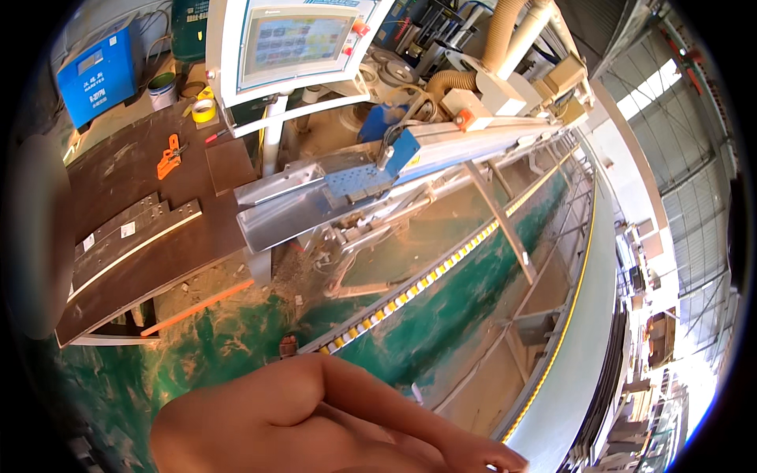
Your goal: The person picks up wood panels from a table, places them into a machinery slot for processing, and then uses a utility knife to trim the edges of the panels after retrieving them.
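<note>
The long panel (591, 339) to the right of the roller rail (418, 285) is smooth, flat and pale grey-green, with a soft sheen. It runs the same general way as the rail, narrowing into the distance, and its edges bow in the fisheye view. A thin yellow strip (544, 376) follows the edge on the rail's side, and dark stacked boards (603, 386) stand along the panel's other side, farther from the rail.

The left hand (482, 457) is to the right of the rail's near end, at the bottom of the view, with its bare forearm (378, 398) crossing in front of that end. The panel's near part lies just beside the fingertips, on the side away from the rail; whether they touch it, I cannot tell. The fingers look partly curled, with a small pale spot among them, but the lower border cuts them off, so I cannot tell whether they grasp anything or are free.
</note>
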`<action>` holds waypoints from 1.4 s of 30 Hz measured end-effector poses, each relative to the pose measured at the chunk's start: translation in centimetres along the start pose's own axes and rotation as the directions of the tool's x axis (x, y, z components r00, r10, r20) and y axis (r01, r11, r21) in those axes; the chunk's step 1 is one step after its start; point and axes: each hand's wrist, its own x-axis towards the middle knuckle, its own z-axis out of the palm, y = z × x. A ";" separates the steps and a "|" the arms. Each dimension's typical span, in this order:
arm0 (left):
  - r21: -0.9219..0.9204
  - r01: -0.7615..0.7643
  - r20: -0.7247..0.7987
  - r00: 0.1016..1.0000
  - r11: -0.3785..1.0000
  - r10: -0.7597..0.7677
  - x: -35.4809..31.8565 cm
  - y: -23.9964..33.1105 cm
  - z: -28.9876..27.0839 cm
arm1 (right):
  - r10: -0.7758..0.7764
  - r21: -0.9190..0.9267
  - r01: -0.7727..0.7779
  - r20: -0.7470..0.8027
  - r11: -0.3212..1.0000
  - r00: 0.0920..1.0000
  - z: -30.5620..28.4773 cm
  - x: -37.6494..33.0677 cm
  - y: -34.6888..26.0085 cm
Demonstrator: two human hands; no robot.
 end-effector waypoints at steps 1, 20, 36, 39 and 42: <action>-0.240 -0.025 -0.082 0.997 0.970 0.006 0.8 4.4 1.1 | -0.017 -0.003 0.017 0.003 1.000 1.000 0.4 -0.3 0.2; 0.523 0.769 -0.161 0.512 0.367 -0.844 -23.9 3.3 8.2 | -0.158 0.216 0.116 0.187 0.970 0.970 16.5 -12.7 13.7; -0.424 0.535 -0.905 -0.269 -0.730 0.329 -58.6 30.9 11.8 | 0.477 0.476 -0.351 -0.172 0.806 0.862 10.0 -35.2 27.3; -0.412 0.518 -0.909 -0.186 -0.749 0.372 -58.8 29.8 12.4 | 0.455 0.451 -0.337 -0.182 0.826 0.872 9.4 -34.3 24.4; -0.412 0.525 -0.911 -0.214 -0.745 0.352 -57.6 29.9 11.8 | 0.370 0.482 -0.248 -0.177 0.840 0.912 9.4 -30.0 26.1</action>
